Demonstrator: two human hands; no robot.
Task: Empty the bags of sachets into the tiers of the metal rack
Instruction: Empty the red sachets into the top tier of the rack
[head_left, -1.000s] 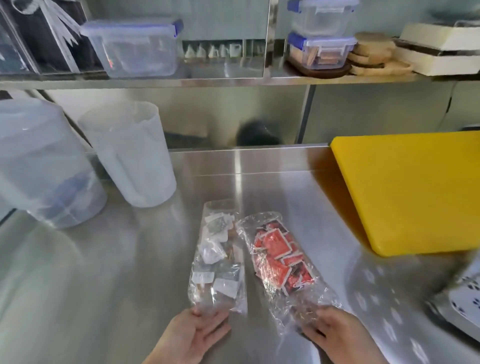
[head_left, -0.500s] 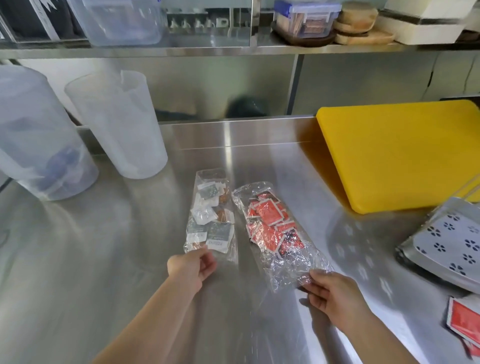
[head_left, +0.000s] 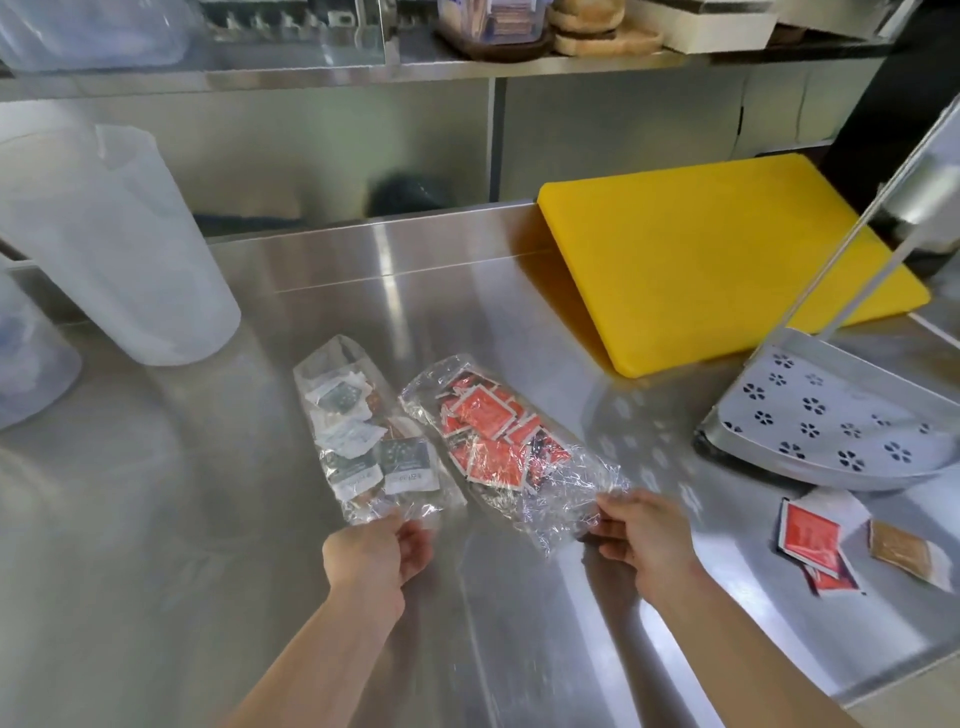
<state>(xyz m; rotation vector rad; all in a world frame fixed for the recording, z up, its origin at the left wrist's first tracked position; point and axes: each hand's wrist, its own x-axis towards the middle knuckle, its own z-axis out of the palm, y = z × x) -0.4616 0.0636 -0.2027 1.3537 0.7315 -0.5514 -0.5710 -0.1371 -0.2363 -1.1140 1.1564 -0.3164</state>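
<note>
Two clear plastic bags lie side by side on the steel counter. The left bag holds white and grey sachets; my left hand pinches its near end. The right bag holds red sachets; my right hand grips its crumpled near end. At the right edge stands the metal rack, its bottom tier a perforated tray with flower-shaped holes and a slanted upright rod. The tier looks bare where it shows.
A yellow cutting board lies behind the rack. Loose red sachets and a brown sachet lie on the counter in front of the rack. Two translucent plastic jugs stand at the back left. A shelf with containers runs overhead.
The view has tilted down and right, bringing the rack and loose sachets into sight. Both hands still hold the near ends of the bags, which lie about where they were.
</note>
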